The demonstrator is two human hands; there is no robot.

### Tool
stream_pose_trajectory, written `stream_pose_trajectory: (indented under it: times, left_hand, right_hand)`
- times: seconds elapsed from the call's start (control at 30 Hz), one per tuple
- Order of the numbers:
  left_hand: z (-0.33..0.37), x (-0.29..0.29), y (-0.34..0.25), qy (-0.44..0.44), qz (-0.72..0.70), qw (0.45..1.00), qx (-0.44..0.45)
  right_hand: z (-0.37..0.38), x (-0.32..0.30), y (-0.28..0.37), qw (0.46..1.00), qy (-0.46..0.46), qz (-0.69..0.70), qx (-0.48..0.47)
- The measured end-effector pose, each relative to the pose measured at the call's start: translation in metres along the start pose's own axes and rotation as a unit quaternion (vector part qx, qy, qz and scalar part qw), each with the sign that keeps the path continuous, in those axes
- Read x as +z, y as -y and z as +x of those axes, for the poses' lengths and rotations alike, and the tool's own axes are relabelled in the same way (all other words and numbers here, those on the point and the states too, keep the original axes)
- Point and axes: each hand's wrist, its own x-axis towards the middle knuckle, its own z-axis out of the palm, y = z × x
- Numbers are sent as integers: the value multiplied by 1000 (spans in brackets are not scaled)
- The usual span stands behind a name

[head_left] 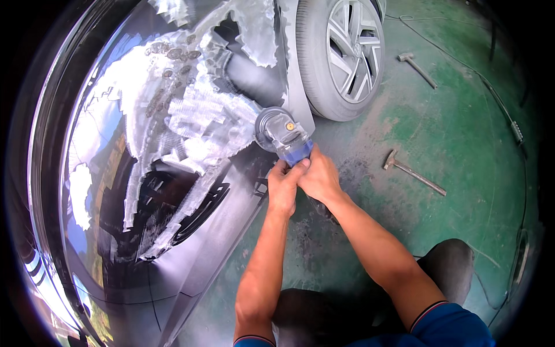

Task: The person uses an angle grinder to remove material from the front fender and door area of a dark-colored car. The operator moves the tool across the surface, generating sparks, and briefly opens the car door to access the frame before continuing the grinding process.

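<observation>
Grinder (281, 134) at frame centre, clamped by left hand (283, 186) and right hand (318, 176) together; sanding car panel (191, 115) underway. Next pass likely needs steady, even pressure.

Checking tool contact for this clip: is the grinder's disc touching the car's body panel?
Cannot tell. In the head view the grinder, held by both hands, overlaps the sanded panel, but the disc's edge hides any contact or gap.

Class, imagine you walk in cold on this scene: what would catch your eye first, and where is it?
First the big patch of bare ground metal on the dark car panel, left of centre. Next the grinder at its edge, gripped by the left hand and right hand. To the right, two hammers lie on the green floor near the wheel.
</observation>
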Motion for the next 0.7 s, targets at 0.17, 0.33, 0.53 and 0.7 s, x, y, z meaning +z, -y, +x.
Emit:
stream_pose_trajectory:
  times: [0.17, 0.33, 0.53, 0.7]
  left_hand:
    - [-4, 5, 15, -6, -7, 999, -42]
    - [4, 1, -1, -15, 46, 999, -8]
    - [-9, 3, 24, -20, 40, 996, -83]
    - [-16, -4, -4, -47, 36, 998, 12]
  right_hand:
    - [-2, 5, -23, 999, 4, -25, 24]
    - [4, 9, -14, 1000, -14, -15, -3]
    - [-7, 17, -43, 999, 18, -4, 48]
    - [-8, 14, -15, 999, 16, 1, -45]
